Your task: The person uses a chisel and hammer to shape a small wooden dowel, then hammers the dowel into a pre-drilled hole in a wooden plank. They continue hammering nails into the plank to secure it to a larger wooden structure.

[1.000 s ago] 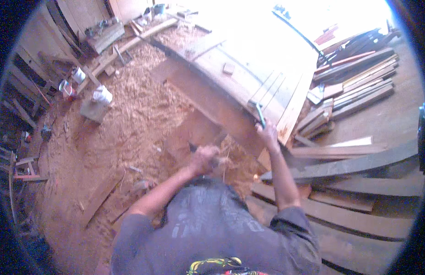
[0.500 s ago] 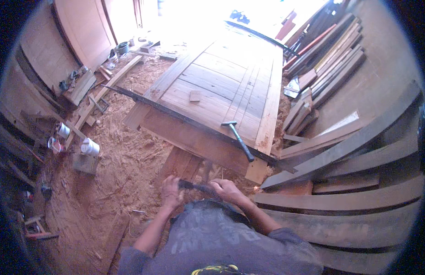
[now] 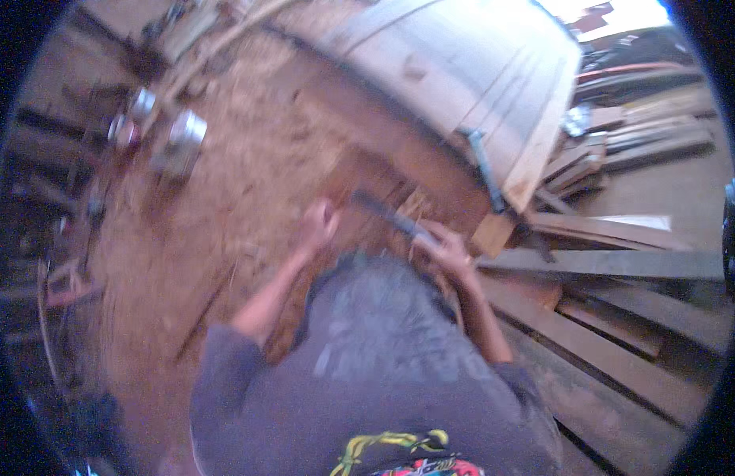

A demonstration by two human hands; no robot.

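Observation:
In my right hand is a long, dark, narrow tool; its far end points up and left, and blur hides its exact kind. My left hand is apart from the tool, just left of its far end. Its fingers look loosely curled, but motion smears them. Beyond my hands lies a large wooden panel with plank joints. A hammer with a dark handle rests across the panel's near right corner. Farther back on it sits a small wood block.
Wood shavings cover the floor. At left, a white bucket stands on a block near other small containers. Long boards lie at my right, and stacked timber leans beyond them. A framed saw-like tool is at far left.
My view has swung, so the panel now appears farther right and tilted. My left hand has come away from the dark tool, which stays in my right hand.

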